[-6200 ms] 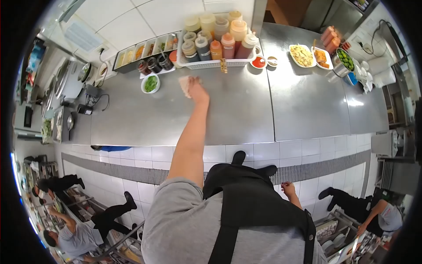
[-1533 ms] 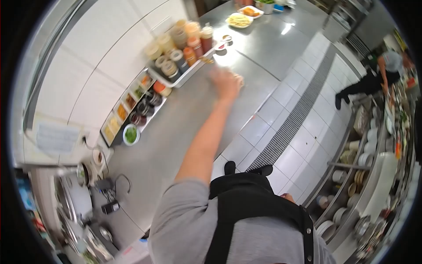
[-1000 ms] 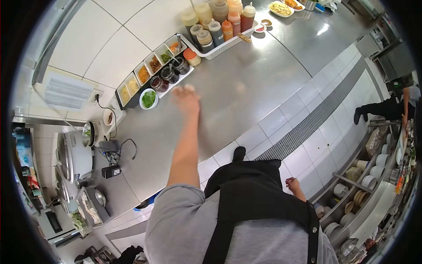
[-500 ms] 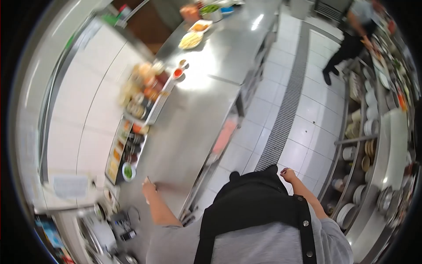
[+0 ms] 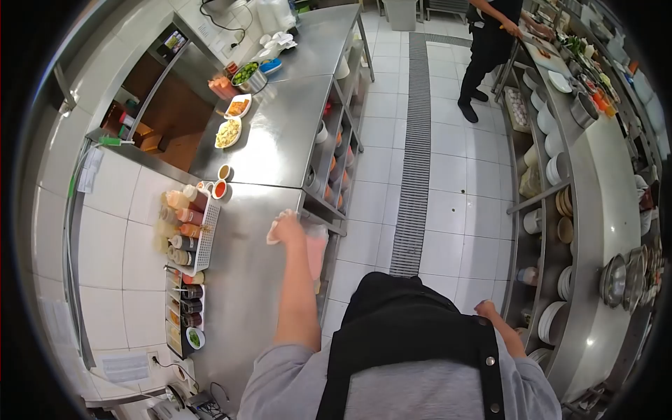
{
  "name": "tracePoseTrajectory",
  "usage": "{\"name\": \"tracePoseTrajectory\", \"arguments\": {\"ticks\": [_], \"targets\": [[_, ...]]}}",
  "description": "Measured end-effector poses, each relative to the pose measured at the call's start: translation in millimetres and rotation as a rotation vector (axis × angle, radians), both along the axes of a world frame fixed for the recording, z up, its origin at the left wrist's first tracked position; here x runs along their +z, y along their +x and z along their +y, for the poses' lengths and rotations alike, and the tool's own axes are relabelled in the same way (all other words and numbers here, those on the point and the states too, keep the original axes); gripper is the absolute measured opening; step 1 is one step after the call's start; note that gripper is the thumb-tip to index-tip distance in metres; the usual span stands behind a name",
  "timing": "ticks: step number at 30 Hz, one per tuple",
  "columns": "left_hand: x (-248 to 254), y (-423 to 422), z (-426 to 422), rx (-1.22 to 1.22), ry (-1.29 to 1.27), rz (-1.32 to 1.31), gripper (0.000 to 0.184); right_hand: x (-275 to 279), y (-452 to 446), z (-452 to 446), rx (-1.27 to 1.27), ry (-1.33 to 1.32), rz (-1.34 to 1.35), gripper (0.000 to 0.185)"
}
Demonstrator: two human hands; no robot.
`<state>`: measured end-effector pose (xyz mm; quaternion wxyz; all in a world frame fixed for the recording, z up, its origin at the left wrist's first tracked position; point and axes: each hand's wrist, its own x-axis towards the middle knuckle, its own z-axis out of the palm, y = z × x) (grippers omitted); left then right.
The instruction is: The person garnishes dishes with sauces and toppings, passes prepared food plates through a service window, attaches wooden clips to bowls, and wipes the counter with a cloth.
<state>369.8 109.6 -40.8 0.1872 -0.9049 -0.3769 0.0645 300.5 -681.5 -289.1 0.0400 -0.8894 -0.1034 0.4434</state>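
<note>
My left hand (image 5: 287, 228) is closed on a small white cloth (image 5: 272, 234), over the edge of the steel counter (image 5: 241, 280). Whether the cloth is fabric or paper I cannot tell. At my right side hangs my right hand (image 5: 484, 306), its fingers curled and anything inside them hidden. Ahead on the counter are two small sauce cups (image 5: 220, 189), a white dish of pale food (image 5: 228, 132) and a dish of orange food (image 5: 239, 106). Left of my left hand stands a white basket (image 5: 205, 241) with several squeeze bottles (image 5: 187, 215).
A condiment tray (image 5: 175, 315) lies along the wall. Opposite runs a steel shelf unit (image 5: 542, 245) with bowls and plates. Farther down the tiled aisle, a person in black (image 5: 483, 56) works at that counter. A floor drain (image 5: 409, 161) runs along the aisle.
My left hand has moved forward and right to the counter's edge, and the white cloth shows in it now. My right hand has swung back. The view has shifted along the counter.
</note>
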Motion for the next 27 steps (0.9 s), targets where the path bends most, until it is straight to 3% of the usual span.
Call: {"name": "tracePoseTrajectory", "arguments": {"ticks": [1, 4, 7, 10, 13, 14, 16, 17, 18, 20, 25, 27], "targets": [[9, 19, -11, 0.042, 0.0, -0.03, 0.022, 9, 3, 5, -0.06, 0.018, 0.006, 0.027], [4, 53, -18, 0.07, 0.051, -0.036, 0.022, 12, 11, 28, 0.25, 0.14, -0.248, 0.021], [-10, 62, 7, 0.037, 0.1, -0.028, 0.027, 21, 20, 59, 0.031, 0.269, -0.12, 0.017], [-24, 73, 22, 0.056, 0.15, -0.052, 0.031, 59, 41, 100, -0.099, 0.169, 0.033, 0.018], [-6, 84, 32, -0.011, 0.1, -0.093, 0.033, 60, 69, 115, 0.308, 0.12, 0.026, 0.022], [-6, 91, 40, -0.041, 0.062, -0.116, 0.034, 70, 82, 125, 0.009, 0.037, 0.11, 0.023], [-9, 113, 62, -0.183, 0.046, -0.098, 0.036, 44, 108, 124, 0.141, -0.011, 0.107, 0.026], [22, 132, 48, -0.224, -0.085, -0.094, 0.04, 23, 123, 124, 0.202, -0.039, 0.106, 0.027], [54, 152, 33, -0.265, -0.216, -0.089, 0.045, 12, 140, 131, -0.062, -0.1, 0.08, 0.031], [18, 199, 50, 0.096, -0.153, -0.309, 0.062, -6, 183, 143, -0.076, -0.104, 0.036, 0.03], [36, 291, 45, 0.007, -0.161, -0.512, 0.08, 35, 306, 224, -0.118, -0.03, -0.009, 0.025], [34, 315, 57, -0.078, -0.17, -0.522, 0.083, 54, 363, 261, 0.015, -0.02, -0.075, 0.026]]}}
